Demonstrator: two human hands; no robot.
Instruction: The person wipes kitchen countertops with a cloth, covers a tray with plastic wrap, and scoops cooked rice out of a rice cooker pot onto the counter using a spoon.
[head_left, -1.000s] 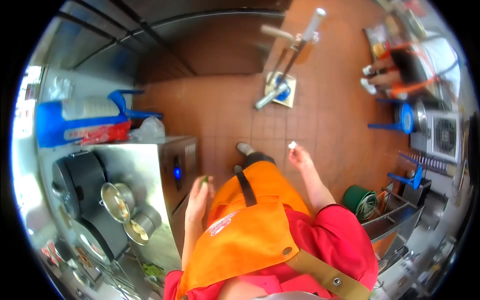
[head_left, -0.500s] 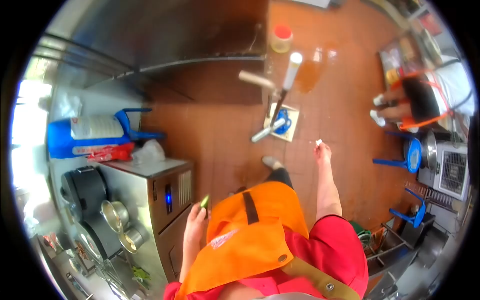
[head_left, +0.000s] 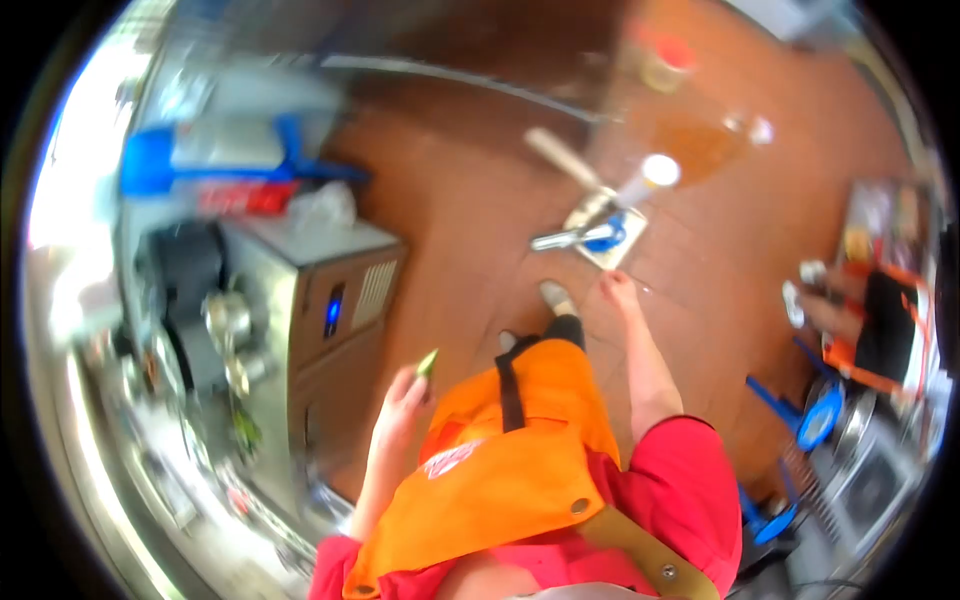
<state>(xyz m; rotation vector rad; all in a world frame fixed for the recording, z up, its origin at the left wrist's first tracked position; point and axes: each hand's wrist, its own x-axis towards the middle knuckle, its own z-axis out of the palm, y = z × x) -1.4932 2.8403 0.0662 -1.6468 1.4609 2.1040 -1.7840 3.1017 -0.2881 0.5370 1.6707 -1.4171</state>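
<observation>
My left hand is closed on a small green piece, which sticks up from the fingertips beside the orange apron. Out in front of my body, my right hand has its fingers pressed together; whether anything is between them is too small and blurred to tell. Just beyond that hand stands a device with a white-topped pole and a blue part on a pale square base.
A steel cabinet stands at the left, with blurred pots behind it. At the right are a person's legs, blue stools and a red-lidded jar farther off on the tiled floor.
The view has turned and moved forward over the floor. My right hand has come nearer the pale base, and the white bit seen at its fingertips no longer shows. My left hand keeps the green piece.
</observation>
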